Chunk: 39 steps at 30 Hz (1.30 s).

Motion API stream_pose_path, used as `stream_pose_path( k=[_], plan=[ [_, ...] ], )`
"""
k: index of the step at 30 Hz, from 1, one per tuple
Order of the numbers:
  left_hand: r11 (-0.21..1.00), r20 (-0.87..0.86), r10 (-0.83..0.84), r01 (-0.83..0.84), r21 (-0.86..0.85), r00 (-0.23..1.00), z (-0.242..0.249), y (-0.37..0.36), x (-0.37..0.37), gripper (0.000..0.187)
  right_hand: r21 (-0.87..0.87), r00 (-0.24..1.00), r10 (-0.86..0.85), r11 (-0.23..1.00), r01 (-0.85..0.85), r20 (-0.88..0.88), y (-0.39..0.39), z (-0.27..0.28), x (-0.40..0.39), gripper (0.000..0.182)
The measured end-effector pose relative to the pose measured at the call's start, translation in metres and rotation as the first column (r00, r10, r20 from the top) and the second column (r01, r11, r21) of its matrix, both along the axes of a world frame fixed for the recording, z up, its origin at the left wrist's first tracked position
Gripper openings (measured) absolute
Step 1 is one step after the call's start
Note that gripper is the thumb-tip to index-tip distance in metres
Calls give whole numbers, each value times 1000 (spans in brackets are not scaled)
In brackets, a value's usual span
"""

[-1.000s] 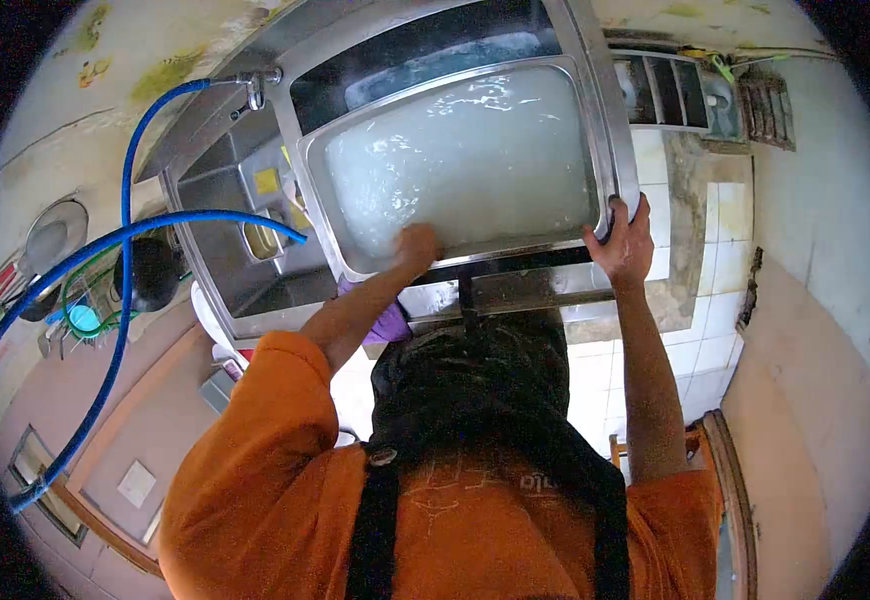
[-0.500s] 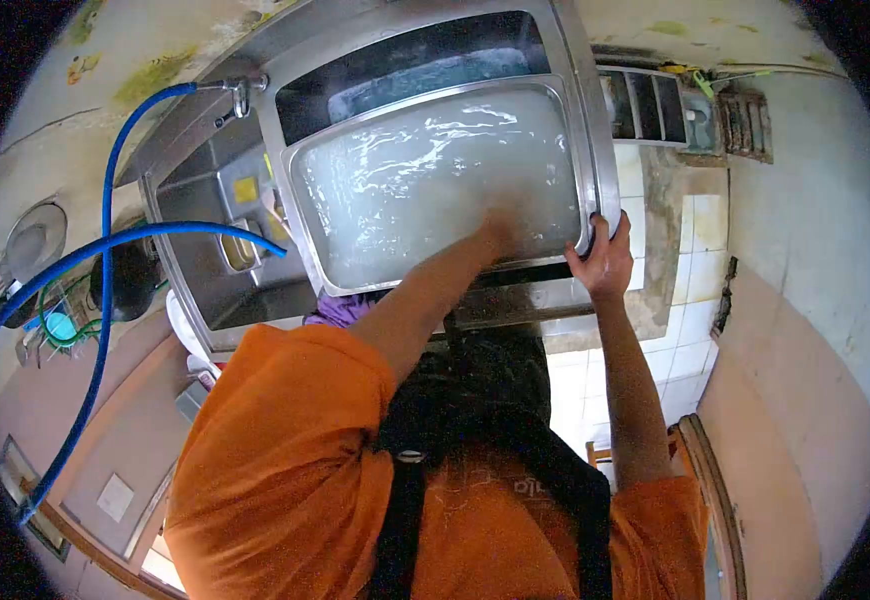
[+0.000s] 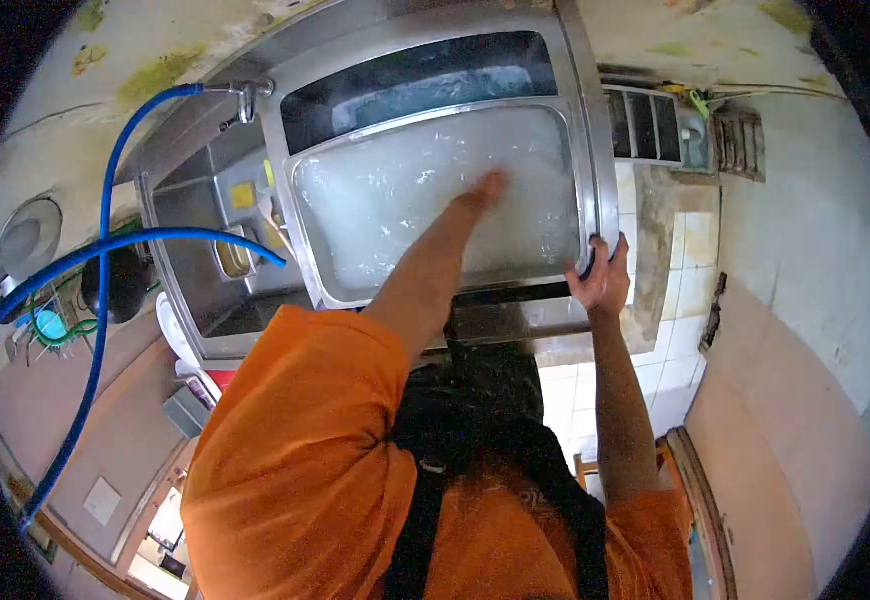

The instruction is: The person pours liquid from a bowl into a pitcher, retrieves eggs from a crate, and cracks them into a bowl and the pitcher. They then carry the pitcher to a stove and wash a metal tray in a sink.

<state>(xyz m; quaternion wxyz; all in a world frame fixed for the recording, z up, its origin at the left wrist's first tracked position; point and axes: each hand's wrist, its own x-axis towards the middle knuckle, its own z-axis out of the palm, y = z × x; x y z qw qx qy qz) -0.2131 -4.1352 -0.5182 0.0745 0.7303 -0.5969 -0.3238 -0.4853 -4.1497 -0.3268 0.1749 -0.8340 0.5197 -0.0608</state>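
Note:
A large rectangular metal pan (image 3: 333, 300) full of cloudy water (image 3: 375, 210) sits in the steel sink (image 3: 603, 190). My left hand (image 3: 495, 185) is at the water, near the pan's middle right, partly under the surface. Motion and the murky water hide its fingers, so whether it holds anything does not show. At the sink's near right corner, my right hand (image 3: 603, 285) curls its fingers over the metal rim, thumb on the inner side.
Left of the pan, a second basin holds a yellow sponge (image 3: 243, 194), a small metal container (image 3: 233, 258) and a wooden spoon (image 3: 273, 215). A blue hose (image 3: 107, 200) runs from the tap (image 3: 246, 100) across the left side. Pans hang on the left wall.
My left hand has swept a little left and away from me through the water, raising ripples. My right hand keeps its place on the rim. The view has shifted slightly.

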Motion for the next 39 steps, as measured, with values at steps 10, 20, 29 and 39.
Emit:
stream_pose_path(
  k=[10,20,29,39],
  plan=[
    [516,-110,852,-857,12,511,-10,151,77,51,-9,1000,1,1000,-1,-28,3,-3,-1,65],
    [-420,-626,550,-831,365,-553,20,147,121,55,50,997,6,999,-2,-72,2,1,-1,68],
    [-580,-832,181,-740,341,-525,64,-7,187,59,12,1000,4,1000,-4,-18,-2,-2,1,68],
    [-346,-597,25,-567,748,-802,140,-109,92,80,13,1000,19,1000,-19,-25,-2,1,0,65]
  ],
)
